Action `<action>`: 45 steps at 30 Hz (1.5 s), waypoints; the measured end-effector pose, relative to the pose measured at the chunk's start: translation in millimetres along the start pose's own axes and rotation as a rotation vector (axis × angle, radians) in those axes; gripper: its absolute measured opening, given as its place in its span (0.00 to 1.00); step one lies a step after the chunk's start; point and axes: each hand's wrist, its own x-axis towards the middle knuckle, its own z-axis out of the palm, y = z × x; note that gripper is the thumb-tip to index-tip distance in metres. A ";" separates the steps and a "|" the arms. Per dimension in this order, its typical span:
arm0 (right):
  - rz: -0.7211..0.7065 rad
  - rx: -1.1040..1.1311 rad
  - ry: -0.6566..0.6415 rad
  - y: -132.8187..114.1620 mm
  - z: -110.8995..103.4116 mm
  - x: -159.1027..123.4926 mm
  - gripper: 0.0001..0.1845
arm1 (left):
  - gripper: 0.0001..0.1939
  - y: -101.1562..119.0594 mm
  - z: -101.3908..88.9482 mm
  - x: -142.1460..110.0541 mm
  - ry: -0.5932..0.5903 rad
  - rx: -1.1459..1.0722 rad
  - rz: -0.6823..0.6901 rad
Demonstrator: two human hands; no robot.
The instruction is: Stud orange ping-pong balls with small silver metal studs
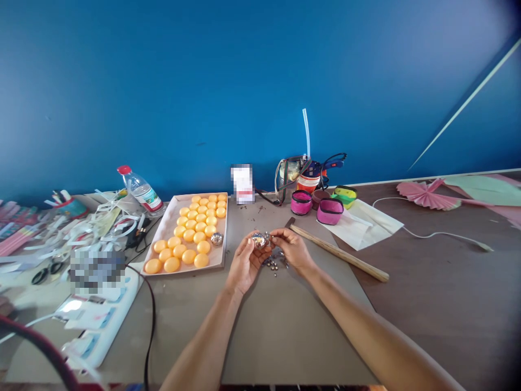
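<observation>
My left hand [243,264] is closed around a shiny silver ball [258,240], with the thumb on its near side. Fingertips of my right hand [294,247] are pinched together at the right side of this ball. Something tiny and shiny shows by them, too small to name. Beneath both hands, several small silver beads [274,266] lie loose on the grey board [280,331]. To the left stands a shallow cardboard tray [216,258] holding several orange balls [189,235] in rows. One silver-covered ball [217,239] sits at the tray's right side.
A wooden-handled tool [342,253] lies right of my hands. Behind are small pink containers [330,210], a white paper sheet [366,222] and an orange-striped cup [308,183]. Leftward stand a tilted bottle [140,190], a white power strip [118,326] and a dark cable [152,320].
</observation>
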 end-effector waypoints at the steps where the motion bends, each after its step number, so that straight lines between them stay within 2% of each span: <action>1: 0.006 0.024 -0.005 -1.3 0.1 -0.4 0.10 | 0.17 -0.4 -0.8 0.3 -0.001 0.005 0.002; 10: 0.042 0.140 -0.086 -11.7 5.2 -5.3 0.11 | 0.17 -1.7 -3.0 2.6 -0.037 0.023 0.025; 23: 0.054 0.010 -0.169 -11.5 8.8 -9.7 0.06 | 0.16 -5.1 -3.9 3.4 -0.029 0.001 0.051; 29: 0.078 0.032 -0.201 -5.9 7.4 -6.9 0.07 | 0.17 -5.5 -2.0 2.8 -0.012 0.015 0.053; 45: 0.118 -0.004 -0.245 -17.6 6.2 -9.0 0.09 | 0.18 -9.3 -4.6 3.4 0.010 0.097 0.078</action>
